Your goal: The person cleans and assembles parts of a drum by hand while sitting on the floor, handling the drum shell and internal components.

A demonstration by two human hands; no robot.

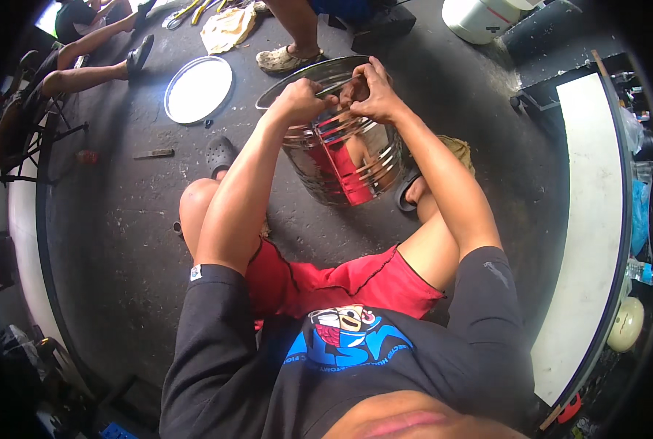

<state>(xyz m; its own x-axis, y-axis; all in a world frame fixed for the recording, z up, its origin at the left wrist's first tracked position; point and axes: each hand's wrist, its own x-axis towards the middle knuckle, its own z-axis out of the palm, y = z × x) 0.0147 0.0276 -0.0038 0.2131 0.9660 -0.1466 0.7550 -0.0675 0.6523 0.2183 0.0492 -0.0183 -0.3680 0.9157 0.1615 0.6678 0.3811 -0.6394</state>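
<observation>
I see the left hand [299, 97] and right hand [372, 94] both grasping the rim of the steel pot [345, 157], which tilts, mouth facing away from the lid [198, 89].

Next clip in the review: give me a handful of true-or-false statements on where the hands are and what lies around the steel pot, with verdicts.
1. Both hands grip the rim of the shiny metal pot. True: left hand and right hand are on its near rim.
2. The pot stands on a table. False: it sits on the dark floor between the person's legs.
3. A round white lid lies on the floor to the pot's left. True.
4. The person wears blue shorts. False: the shorts are red.
</observation>
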